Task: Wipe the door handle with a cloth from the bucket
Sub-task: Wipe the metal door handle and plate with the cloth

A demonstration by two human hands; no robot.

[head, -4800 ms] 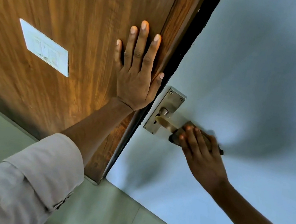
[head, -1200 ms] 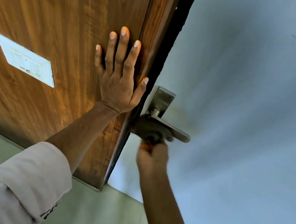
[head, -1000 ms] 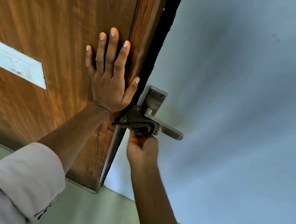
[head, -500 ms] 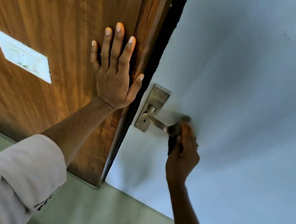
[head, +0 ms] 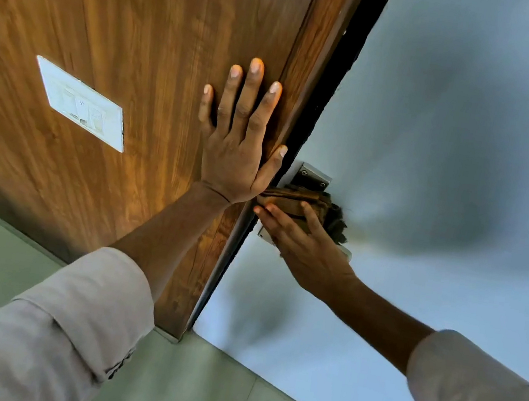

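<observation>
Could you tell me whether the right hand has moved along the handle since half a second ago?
Yes: the right hand and cloth slid from the lever's free end toward the backplate.

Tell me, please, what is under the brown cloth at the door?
The cloth is pressed by the right hand against the metal handle plate. Only the plate's screwed top, a lower corner and a bit of metal by the wrist show. The lever itself is covered.

Door handle [head: 311, 181] lever hidden under cloth [head: 304, 203] and right hand [head: 305, 241]; only plate's top corner shows. Switch plate [head: 81, 103] markings blurred. Both sleeves cut off.
</observation>
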